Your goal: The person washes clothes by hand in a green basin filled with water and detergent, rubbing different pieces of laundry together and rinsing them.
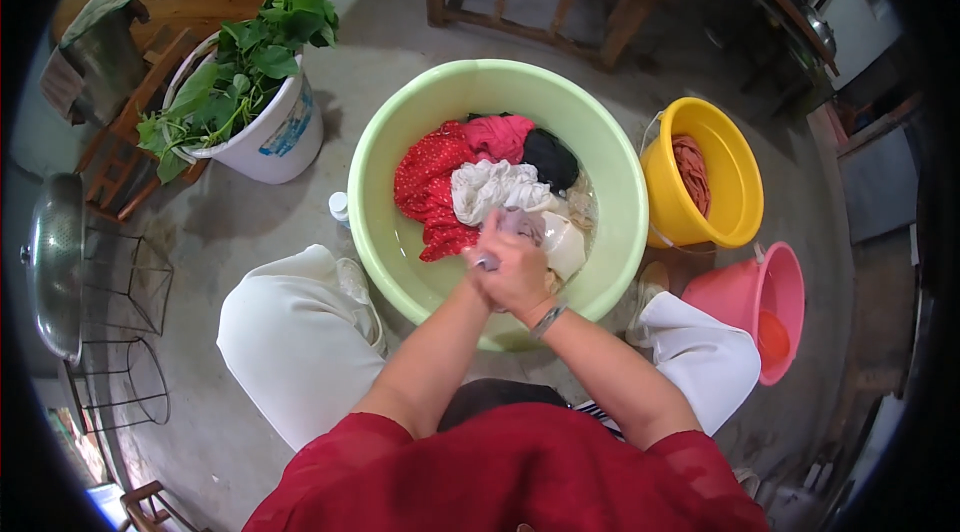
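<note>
My left hand (pixel 480 278) and my right hand (pixel 520 268) are pressed together over a pale green plastic basin (pixel 375 194). Both are closed around a wet greyish-lilac cloth (pixel 523 224), blurred and partly covered by my fingers. The right hand overlaps much of the left; a metal bracelet (pixel 549 320) circles the right wrist. Beyond my hands, a red dotted garment (pixel 431 183), a pink cloth (pixel 501 137), a white crumpled cloth (pixel 499 190) and a black cloth (pixel 551 159) lie in the basin. A cream-coloured piece (pixel 564 243) sits close to the right hand, in shallow water.
Right of the basin stands a yellow bucket (pixel 731 190) with a brownish-red cloth (pixel 691 173) inside. A pink bucket (pixel 720 292) lies tilted nearby. A white bottle (pixel 339 206) touches the basin's left side. Farther left is a white bucket (pixel 262 145) of leafy stems (pixel 247 66).
</note>
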`<state>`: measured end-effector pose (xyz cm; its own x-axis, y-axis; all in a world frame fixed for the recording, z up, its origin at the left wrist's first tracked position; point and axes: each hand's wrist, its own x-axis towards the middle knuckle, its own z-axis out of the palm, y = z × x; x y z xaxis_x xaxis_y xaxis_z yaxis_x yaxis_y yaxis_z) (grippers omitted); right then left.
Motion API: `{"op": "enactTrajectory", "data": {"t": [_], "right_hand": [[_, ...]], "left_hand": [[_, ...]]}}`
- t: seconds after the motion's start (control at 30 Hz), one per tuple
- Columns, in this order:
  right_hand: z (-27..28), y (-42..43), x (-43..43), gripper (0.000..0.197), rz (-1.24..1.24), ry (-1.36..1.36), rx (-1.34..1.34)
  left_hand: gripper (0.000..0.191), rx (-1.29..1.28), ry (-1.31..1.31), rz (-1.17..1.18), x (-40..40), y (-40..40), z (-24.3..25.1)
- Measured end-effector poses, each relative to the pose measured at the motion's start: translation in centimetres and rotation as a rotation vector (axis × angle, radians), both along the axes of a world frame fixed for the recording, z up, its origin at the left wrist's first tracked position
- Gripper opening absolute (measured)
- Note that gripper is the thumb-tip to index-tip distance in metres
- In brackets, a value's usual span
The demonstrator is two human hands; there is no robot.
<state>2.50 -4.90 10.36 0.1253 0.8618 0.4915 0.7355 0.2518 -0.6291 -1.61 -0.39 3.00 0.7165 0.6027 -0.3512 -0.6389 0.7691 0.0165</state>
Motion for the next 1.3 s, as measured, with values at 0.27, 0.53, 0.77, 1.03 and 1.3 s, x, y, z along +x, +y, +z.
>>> {"op": "enactTrajectory", "data": {"t": [0.27, 0.53, 0.77, 1.03, 1.3], "right_hand": [[-0.3, 3.1, 4.1, 0.022, -0.275, 0.281, -0.307], [-1.7, 1.6, 3.1, 0.018, -0.142, 0.215, -0.102], [-3.3, 0.9, 5.3, 0.022, -0.249, 0.12, -0.419], [-7.3, 0.4, 8.4, 0.062, 0.002, 1.187, -0.848], [-10.4, -0.1, 10.3, 0.051, -0.368, 1.309, -0.491]], "left_hand": [[0.029, -0.035, 0.197, 0.072, 2.8, -0.3, 1.4], [0.031, 0.035, -0.002, 0.087, 2.2, 0.1, -3.3], [0.045, 0.871, 1.46, -0.163, 1.1, 1.4, -8.1], [0.028, 1.741, 1.377, -0.678, 0.8, -2.5, 1.9], [0.037, 0.492, 0.905, -0.547, 0.2, -0.8, -2.0]]}}
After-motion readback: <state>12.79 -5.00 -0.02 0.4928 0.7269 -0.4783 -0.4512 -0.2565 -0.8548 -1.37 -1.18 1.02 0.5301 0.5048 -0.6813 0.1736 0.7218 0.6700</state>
